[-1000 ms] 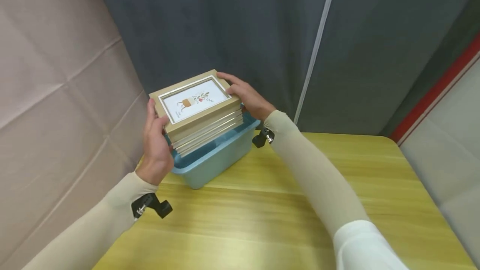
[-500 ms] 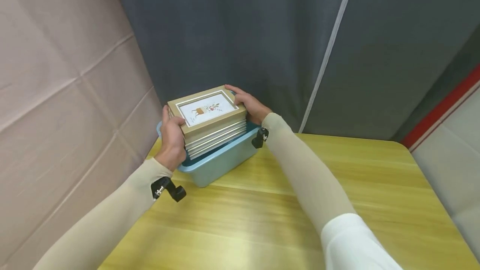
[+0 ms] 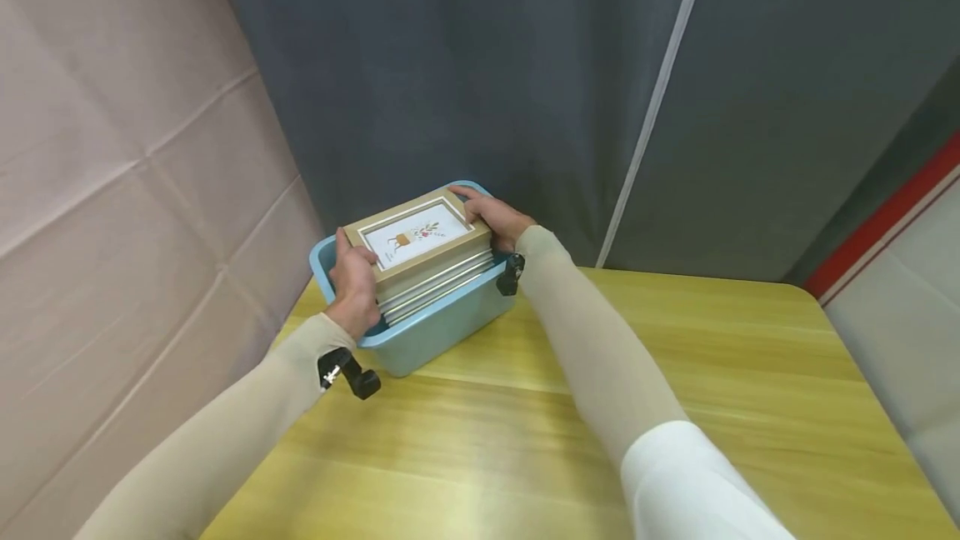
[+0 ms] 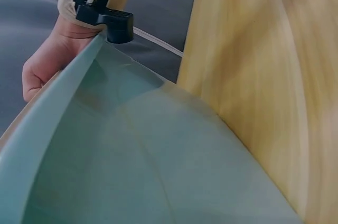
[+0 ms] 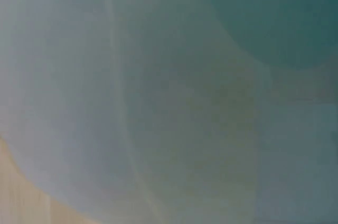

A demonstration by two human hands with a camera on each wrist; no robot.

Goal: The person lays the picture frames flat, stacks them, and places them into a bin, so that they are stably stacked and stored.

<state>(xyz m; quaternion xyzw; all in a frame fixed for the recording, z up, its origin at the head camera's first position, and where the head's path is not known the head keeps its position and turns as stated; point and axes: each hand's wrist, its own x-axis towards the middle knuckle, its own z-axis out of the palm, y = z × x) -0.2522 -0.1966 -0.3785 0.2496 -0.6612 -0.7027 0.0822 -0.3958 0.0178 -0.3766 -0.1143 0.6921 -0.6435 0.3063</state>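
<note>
A stack of picture frames (image 3: 438,286), the top one a wooden picture frame (image 3: 420,233) with a deer-and-leaves print, sits partly down inside a light blue plastic bin (image 3: 446,332). At its left end my left hand (image 3: 356,283) grips the stack, thumb over the top edge. My right hand (image 3: 498,219) holds the opposite end, its fingers along the far corner. The lower frames show as pale edges above the near rim. In the left wrist view the bin's outer wall (image 4: 153,145) fills much of the picture, with the right hand (image 4: 50,63) beyond the rim.
The bin stands at the back left of a yellow wood-grain table (image 3: 600,407). A dark grey curtain (image 3: 465,48) hangs right behind it, and a pale fabric wall (image 3: 150,232) rises close on the left. The right wrist view shows mostly the blurred bin wall (image 5: 63,76).
Both hands have lowered the stack of picture frames from above the bin to partly inside it. More of the bin's rim now shows around the stack. Both hands keep their hold.
</note>
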